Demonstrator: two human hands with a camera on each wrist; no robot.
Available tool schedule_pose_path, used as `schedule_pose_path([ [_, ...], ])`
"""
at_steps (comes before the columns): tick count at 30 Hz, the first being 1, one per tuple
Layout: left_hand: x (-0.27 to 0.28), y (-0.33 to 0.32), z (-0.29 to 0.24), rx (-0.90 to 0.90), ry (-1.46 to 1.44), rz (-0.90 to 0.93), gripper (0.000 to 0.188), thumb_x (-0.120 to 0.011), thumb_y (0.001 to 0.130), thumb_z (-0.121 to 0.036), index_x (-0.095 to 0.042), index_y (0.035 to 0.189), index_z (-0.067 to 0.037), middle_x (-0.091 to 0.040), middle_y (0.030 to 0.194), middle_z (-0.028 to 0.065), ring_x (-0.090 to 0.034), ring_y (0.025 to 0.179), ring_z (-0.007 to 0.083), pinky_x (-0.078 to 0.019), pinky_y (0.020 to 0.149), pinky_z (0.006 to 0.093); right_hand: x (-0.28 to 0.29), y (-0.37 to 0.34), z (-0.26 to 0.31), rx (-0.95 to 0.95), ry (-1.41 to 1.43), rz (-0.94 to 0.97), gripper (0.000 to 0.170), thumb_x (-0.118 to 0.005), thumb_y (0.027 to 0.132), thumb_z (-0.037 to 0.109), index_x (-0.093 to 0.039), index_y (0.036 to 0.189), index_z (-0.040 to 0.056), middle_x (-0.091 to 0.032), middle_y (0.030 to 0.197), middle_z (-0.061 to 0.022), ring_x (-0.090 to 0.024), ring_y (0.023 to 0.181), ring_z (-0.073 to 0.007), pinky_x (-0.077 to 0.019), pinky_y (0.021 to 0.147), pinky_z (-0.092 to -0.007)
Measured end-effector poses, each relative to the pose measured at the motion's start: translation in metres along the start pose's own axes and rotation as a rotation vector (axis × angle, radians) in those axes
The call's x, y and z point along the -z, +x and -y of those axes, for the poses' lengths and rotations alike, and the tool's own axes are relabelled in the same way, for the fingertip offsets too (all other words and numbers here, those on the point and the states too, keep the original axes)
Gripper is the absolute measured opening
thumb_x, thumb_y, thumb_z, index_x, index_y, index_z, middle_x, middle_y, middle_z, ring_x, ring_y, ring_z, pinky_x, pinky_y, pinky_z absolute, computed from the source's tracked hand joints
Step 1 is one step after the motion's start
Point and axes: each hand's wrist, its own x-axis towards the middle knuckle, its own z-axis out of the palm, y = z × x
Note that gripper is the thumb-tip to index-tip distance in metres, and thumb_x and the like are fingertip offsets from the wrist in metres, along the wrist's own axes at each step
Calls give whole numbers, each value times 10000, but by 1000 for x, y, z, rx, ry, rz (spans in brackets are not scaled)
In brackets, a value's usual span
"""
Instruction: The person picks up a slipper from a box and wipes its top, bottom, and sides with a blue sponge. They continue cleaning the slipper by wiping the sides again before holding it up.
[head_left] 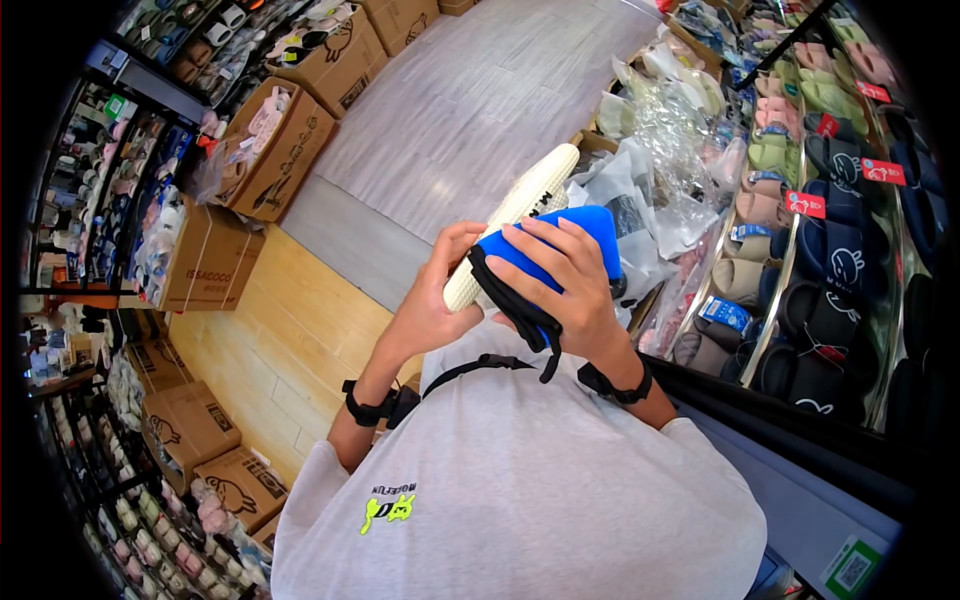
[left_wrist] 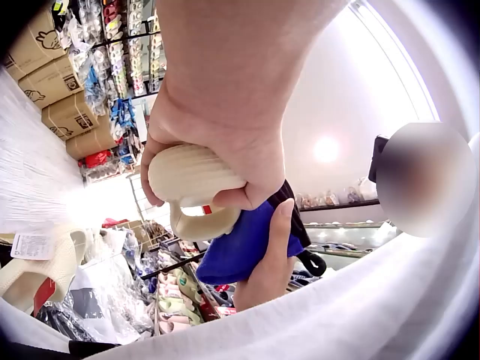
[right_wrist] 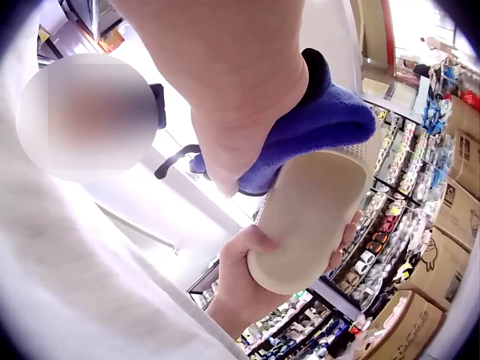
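Note:
A cream slipper with a ribbed sole edge and black lettering is gripped at its lower end by my left hand. In my right hand is a blue cloth with black trim and a loop, pressed against the slipper. The left wrist view has my left hand curled round the slipper, the blue cloth beside it. In the right wrist view the slipper's smooth face shows, with the cloth over its upper end and my right hand on the cloth.
Shelves of slippers stand on the right, beside plastic-wrapped items. Cardboard boxes line the left, with more slipper racks behind. Wooden flooring lies between. Another cream slipper with a tag shows in the left wrist view.

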Motion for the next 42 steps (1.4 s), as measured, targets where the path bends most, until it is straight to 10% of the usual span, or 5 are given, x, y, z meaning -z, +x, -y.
schedule_pose_path([
  [42, 6, -9, -5, -56, 119, -37, 917, -593, 729, 34, -461, 1631, -64, -670, 1439, 191, -641, 1366, 302, -455, 1165, 385, -3, 8, 0, 12, -26, 26, 564, -859, 868, 377, -758, 1383, 172, -686, 1475, -107, -637, 1362, -328, -485, 1142, -531],
])
